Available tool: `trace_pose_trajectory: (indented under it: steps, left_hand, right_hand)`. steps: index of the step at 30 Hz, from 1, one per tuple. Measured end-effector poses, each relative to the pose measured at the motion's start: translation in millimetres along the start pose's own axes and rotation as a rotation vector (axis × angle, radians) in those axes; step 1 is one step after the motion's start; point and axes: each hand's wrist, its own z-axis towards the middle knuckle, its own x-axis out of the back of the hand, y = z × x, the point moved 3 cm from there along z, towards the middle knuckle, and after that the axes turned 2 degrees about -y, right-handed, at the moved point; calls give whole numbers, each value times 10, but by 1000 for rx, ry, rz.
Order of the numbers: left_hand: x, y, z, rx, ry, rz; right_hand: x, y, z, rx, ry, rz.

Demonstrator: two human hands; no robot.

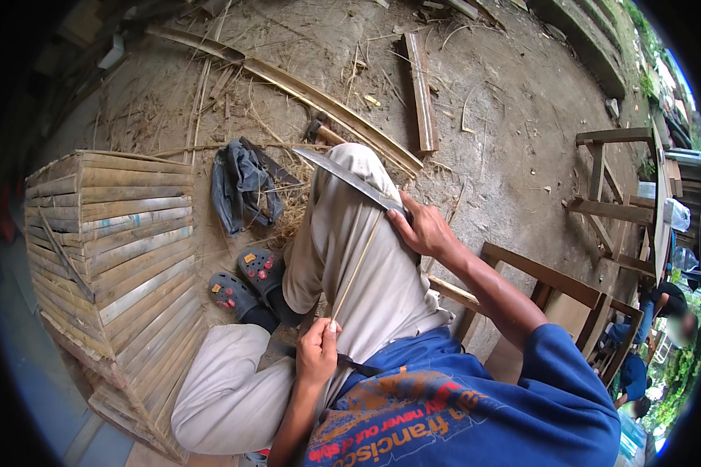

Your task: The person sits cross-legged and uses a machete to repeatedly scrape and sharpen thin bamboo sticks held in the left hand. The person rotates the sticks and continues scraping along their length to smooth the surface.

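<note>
My right hand [427, 227] is closed on a large knife [346, 177], its long dark blade slanting up and left across my raised knee. The grip end is hidden by that hand. Low in my lap, my left hand [317, 352] pinches a thin pale strip of wood or cane [356, 272]. From there the strip runs up along my thigh toward the blade, and its upper end lies close to the blade and right thumb. Whether strip and blade touch, I cannot tell. Light trousers [343, 233] cover the leg beneath both.
A slatted wooden box [136, 241] stands at left. Dark cloth [245, 187], a hammer-like tool [325, 132] and shavings lie beyond my feet. Long split pieces [311, 93] and a plank [421, 93] cross the dirt floor. Wooden frames [611, 206] stand right; other people [639, 381] sit far right.
</note>
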Motion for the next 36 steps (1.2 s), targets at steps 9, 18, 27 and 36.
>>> trace_pose_trajectory:
  steps: [9, 18, 27, 36]
  left_hand:
    - [-549, 433, 1341, -149, -88, -239]
    - [-449, 71, 875, -119, -102, -216]
    - [32, 47, 130, -3, -48, -112]
    - [-634, 514, 1545, -228, 9, 169]
  right_hand:
    - [134, -170, -113, 20, -152, -125]
    - [-21, 117, 20, -2, -45, -100]
    - [48, 13, 40, -7, -103, 29]
    - [103, -24, -56, 24, -140, -63]
